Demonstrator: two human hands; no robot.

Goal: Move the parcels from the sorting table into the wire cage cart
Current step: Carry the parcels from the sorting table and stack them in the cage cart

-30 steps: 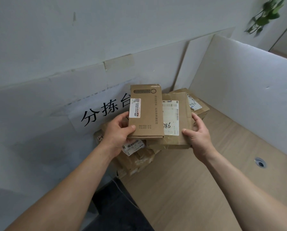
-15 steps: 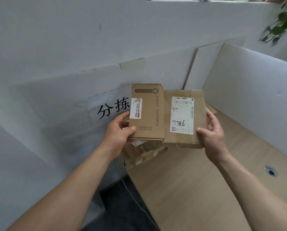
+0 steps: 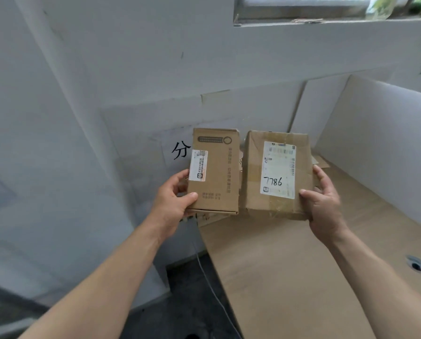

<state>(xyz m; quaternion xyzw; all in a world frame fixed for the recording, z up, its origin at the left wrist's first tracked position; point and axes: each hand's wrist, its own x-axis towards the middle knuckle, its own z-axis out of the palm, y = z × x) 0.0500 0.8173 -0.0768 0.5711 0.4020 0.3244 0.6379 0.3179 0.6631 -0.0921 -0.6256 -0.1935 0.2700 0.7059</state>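
Observation:
My left hand [image 3: 174,203] grips a narrow printed cardboard box [image 3: 216,172] by its lower left corner, with a small white sticker facing me. My right hand [image 3: 323,199] holds a wider taped parcel [image 3: 253,172] by its right edge; its white shipping label reads 7786. Both parcels are raised side by side above the far left corner of the wooden sorting table [image 3: 290,265]. Behind and below them, edges of other parcels [image 3: 209,220] peek out, mostly hidden. No wire cage cart is in view.
A grey wall with a taped paper sign [image 3: 180,150] stands behind the parcels. White boards [image 3: 375,133] fence the table's far and right sides. A cable grommet hole [image 3: 416,265] sits at the table's right. A white cable [image 3: 212,289] hangs over dark floor left of the table.
Both hands have lifted their parcels off the pile and drawn them apart, so they no longer overlap. The view has tilted upward, and a window ledge now shows at the top.

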